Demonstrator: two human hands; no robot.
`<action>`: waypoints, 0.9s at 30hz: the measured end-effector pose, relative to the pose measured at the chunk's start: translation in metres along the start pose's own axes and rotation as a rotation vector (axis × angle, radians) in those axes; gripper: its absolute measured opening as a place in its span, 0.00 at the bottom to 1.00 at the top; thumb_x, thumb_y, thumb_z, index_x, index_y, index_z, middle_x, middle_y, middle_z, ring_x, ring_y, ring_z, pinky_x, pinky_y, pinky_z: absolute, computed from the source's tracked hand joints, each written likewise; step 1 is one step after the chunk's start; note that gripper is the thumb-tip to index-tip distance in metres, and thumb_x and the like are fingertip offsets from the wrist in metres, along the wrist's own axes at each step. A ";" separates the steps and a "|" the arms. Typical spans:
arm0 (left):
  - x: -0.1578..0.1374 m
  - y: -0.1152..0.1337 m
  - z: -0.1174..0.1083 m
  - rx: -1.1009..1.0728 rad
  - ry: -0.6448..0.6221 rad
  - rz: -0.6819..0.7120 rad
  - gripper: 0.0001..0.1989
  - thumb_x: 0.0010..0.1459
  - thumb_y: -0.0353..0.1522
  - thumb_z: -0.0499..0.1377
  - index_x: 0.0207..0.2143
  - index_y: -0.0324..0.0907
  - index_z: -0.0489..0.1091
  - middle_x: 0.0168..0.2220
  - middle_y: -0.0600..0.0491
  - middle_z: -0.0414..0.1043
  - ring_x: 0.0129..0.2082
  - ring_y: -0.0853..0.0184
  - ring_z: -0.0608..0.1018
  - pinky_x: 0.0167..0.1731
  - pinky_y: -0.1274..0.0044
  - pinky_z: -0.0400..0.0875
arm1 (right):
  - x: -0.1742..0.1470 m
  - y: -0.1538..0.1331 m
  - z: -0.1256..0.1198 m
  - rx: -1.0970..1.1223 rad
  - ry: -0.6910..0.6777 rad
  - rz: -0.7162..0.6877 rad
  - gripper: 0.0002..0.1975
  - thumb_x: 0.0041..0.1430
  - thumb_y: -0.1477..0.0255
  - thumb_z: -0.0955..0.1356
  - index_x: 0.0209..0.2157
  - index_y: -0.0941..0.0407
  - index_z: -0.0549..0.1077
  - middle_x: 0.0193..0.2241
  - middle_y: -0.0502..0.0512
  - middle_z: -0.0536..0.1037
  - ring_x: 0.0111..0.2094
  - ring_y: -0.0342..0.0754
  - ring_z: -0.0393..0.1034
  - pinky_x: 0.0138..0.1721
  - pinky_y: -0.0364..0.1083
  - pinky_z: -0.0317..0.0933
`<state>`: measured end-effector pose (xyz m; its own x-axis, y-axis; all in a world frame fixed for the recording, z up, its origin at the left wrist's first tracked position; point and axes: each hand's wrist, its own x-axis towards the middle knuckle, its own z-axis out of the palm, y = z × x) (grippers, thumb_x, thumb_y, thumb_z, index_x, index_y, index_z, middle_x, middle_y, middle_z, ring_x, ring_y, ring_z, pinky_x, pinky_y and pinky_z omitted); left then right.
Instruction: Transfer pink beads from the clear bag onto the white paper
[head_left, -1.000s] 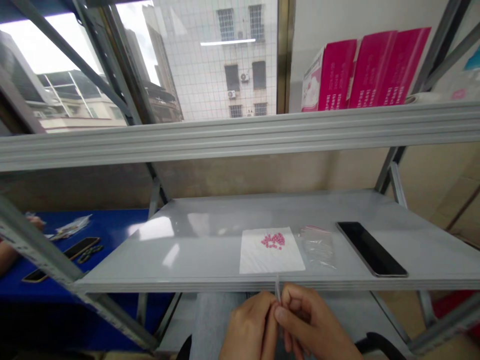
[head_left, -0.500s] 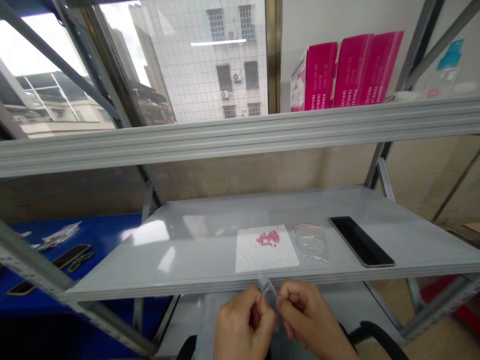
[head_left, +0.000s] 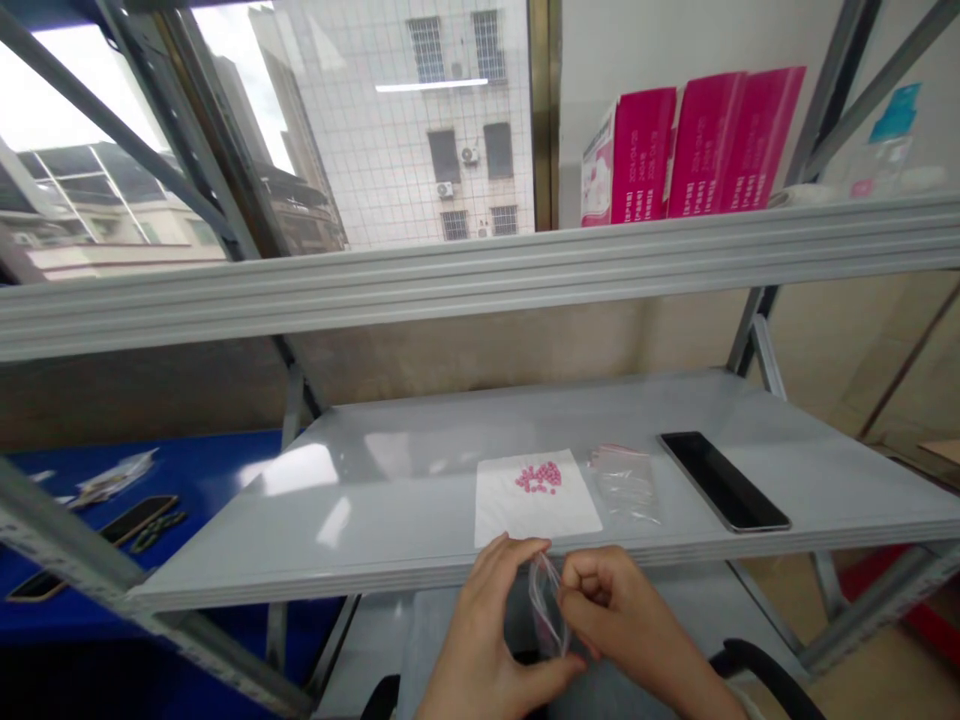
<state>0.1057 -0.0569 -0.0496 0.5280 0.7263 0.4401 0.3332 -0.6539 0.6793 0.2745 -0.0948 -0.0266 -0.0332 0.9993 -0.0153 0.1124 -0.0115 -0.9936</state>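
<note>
A small clear plastic bag is between my hands, just in front of the shelf's front edge, and its mouth gapes apart. My left hand curves around the bag, thumb at its lower end and fingertips at its upper end. My right hand pinches the bag's right side with curled fingers. Beyond them, small pink beads lie in a cluster on a white sheet. Several flat clear zip bags are stacked to the right of the sheet.
A black phone or tablet lies at the right on the grey shelf. An upper shelf beam crosses the view, with pink boxes above. On a blue surface at left are another phone and green pliers-like tools.
My left hand has gone from a closed pinch to a wide curve around the bag. The bag's mouth has spread apart. My right hand keeps its pinch.
</note>
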 end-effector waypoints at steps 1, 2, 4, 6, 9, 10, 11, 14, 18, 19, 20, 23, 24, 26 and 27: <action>0.001 0.000 -0.001 -0.022 0.013 0.004 0.42 0.36 0.28 0.75 0.55 0.51 0.66 0.53 0.48 0.74 0.56 0.48 0.74 0.55 0.54 0.70 | 0.000 0.000 0.000 -0.016 0.007 -0.003 0.10 0.42 0.81 0.60 0.15 0.54 0.59 0.11 0.41 0.60 0.15 0.36 0.51 0.18 0.39 0.43; 0.002 0.000 -0.002 -0.048 0.027 0.011 0.42 0.35 0.27 0.76 0.54 0.52 0.67 0.51 0.49 0.74 0.54 0.50 0.75 0.53 0.57 0.72 | 0.001 -0.001 0.000 -0.030 0.012 -0.006 0.10 0.43 0.81 0.60 0.15 0.54 0.58 0.11 0.40 0.59 0.15 0.36 0.50 0.18 0.39 0.43; 0.006 0.002 -0.006 -0.104 0.053 0.036 0.41 0.34 0.27 0.77 0.52 0.52 0.68 0.47 0.52 0.75 0.48 0.56 0.78 0.48 0.65 0.75 | 0.002 0.000 0.000 -0.046 0.010 -0.006 0.10 0.43 0.81 0.61 0.15 0.54 0.58 0.11 0.40 0.59 0.15 0.37 0.50 0.18 0.39 0.43; 0.009 0.005 -0.008 -0.154 0.073 0.068 0.39 0.34 0.28 0.77 0.50 0.51 0.69 0.43 0.55 0.76 0.42 0.60 0.79 0.41 0.71 0.76 | 0.003 0.000 0.000 -0.050 0.001 0.001 0.10 0.44 0.80 0.61 0.15 0.54 0.59 0.11 0.41 0.60 0.15 0.37 0.50 0.18 0.39 0.43; 0.011 0.008 -0.011 -0.187 0.089 0.085 0.32 0.39 0.33 0.76 0.47 0.50 0.70 0.40 0.55 0.75 0.39 0.62 0.79 0.38 0.74 0.74 | 0.005 0.001 0.002 -0.031 -0.023 0.008 0.09 0.46 0.77 0.63 0.16 0.54 0.60 0.11 0.42 0.61 0.14 0.38 0.51 0.18 0.39 0.45; 0.010 0.009 -0.012 -0.190 0.092 0.083 0.30 0.41 0.35 0.76 0.47 0.49 0.70 0.40 0.54 0.75 0.39 0.62 0.78 0.38 0.73 0.74 | 0.004 0.001 0.002 -0.020 -0.030 0.005 0.09 0.48 0.75 0.63 0.17 0.54 0.60 0.11 0.42 0.61 0.14 0.38 0.51 0.19 0.39 0.45; 0.010 0.010 -0.012 -0.193 0.094 0.079 0.29 0.42 0.36 0.75 0.47 0.49 0.71 0.40 0.53 0.75 0.39 0.61 0.78 0.38 0.73 0.73 | 0.003 0.000 0.002 -0.012 -0.036 -0.001 0.10 0.49 0.73 0.64 0.17 0.54 0.60 0.11 0.42 0.61 0.15 0.38 0.51 0.19 0.39 0.46; 0.009 0.012 -0.014 -0.226 0.106 0.051 0.25 0.44 0.40 0.73 0.45 0.46 0.72 0.37 0.53 0.75 0.36 0.62 0.77 0.37 0.73 0.71 | -0.003 -0.004 0.000 0.003 -0.003 -0.048 0.14 0.56 0.65 0.65 0.19 0.54 0.60 0.13 0.43 0.61 0.16 0.38 0.52 0.20 0.40 0.48; 0.014 0.012 -0.013 -0.344 0.109 -0.034 0.20 0.48 0.40 0.70 0.43 0.45 0.73 0.33 0.54 0.74 0.33 0.64 0.76 0.38 0.74 0.69 | -0.013 -0.009 -0.009 0.008 0.081 -0.223 0.09 0.61 0.65 0.65 0.32 0.56 0.68 0.22 0.46 0.65 0.21 0.40 0.57 0.23 0.41 0.51; 0.016 0.012 -0.012 -0.390 0.090 -0.050 0.19 0.49 0.40 0.69 0.42 0.44 0.74 0.34 0.54 0.75 0.33 0.65 0.76 0.38 0.74 0.69 | -0.015 -0.010 -0.011 -0.029 0.074 -0.289 0.07 0.61 0.66 0.65 0.36 0.56 0.70 0.25 0.47 0.65 0.23 0.41 0.58 0.25 0.41 0.52; 0.018 0.012 -0.011 -0.441 0.062 -0.064 0.19 0.49 0.40 0.69 0.42 0.44 0.74 0.34 0.54 0.75 0.34 0.64 0.76 0.38 0.74 0.69 | -0.016 -0.010 -0.013 -0.082 0.049 -0.352 0.06 0.62 0.68 0.65 0.38 0.56 0.71 0.28 0.49 0.66 0.25 0.42 0.59 0.27 0.42 0.54; 0.024 0.012 -0.008 -0.557 -0.024 -0.089 0.18 0.50 0.41 0.68 0.41 0.42 0.74 0.35 0.52 0.75 0.36 0.64 0.76 0.38 0.75 0.70 | -0.013 -0.010 -0.016 -0.227 -0.037 -0.466 0.06 0.64 0.71 0.65 0.37 0.53 0.75 0.34 0.52 0.66 0.32 0.45 0.63 0.30 0.43 0.56; 0.026 0.012 -0.008 -0.570 -0.034 -0.097 0.17 0.50 0.40 0.67 0.41 0.42 0.74 0.36 0.52 0.75 0.36 0.64 0.76 0.38 0.75 0.70 | -0.011 -0.010 -0.016 -0.239 -0.047 -0.484 0.07 0.65 0.71 0.64 0.36 0.53 0.75 0.35 0.52 0.66 0.34 0.45 0.63 0.30 0.43 0.56; 0.030 0.009 -0.010 -0.550 -0.033 -0.111 0.15 0.51 0.37 0.66 0.41 0.42 0.73 0.36 0.53 0.75 0.36 0.65 0.76 0.38 0.75 0.70 | -0.007 -0.008 -0.015 -0.223 -0.035 -0.507 0.06 0.65 0.71 0.64 0.38 0.52 0.74 0.36 0.53 0.66 0.35 0.46 0.63 0.31 0.43 0.58; 0.033 0.006 -0.012 -0.520 -0.029 -0.117 0.15 0.51 0.36 0.65 0.41 0.42 0.73 0.36 0.53 0.75 0.36 0.65 0.76 0.37 0.76 0.70 | -0.004 -0.007 -0.015 -0.205 -0.018 -0.520 0.06 0.65 0.71 0.65 0.41 0.52 0.73 0.37 0.53 0.67 0.35 0.47 0.64 0.32 0.44 0.59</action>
<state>0.1154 -0.0345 -0.0240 0.5344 0.7770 0.3327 -0.0360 -0.3723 0.9274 0.2892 -0.0984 -0.0182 -0.1531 0.8708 0.4673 0.2677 0.4917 -0.8286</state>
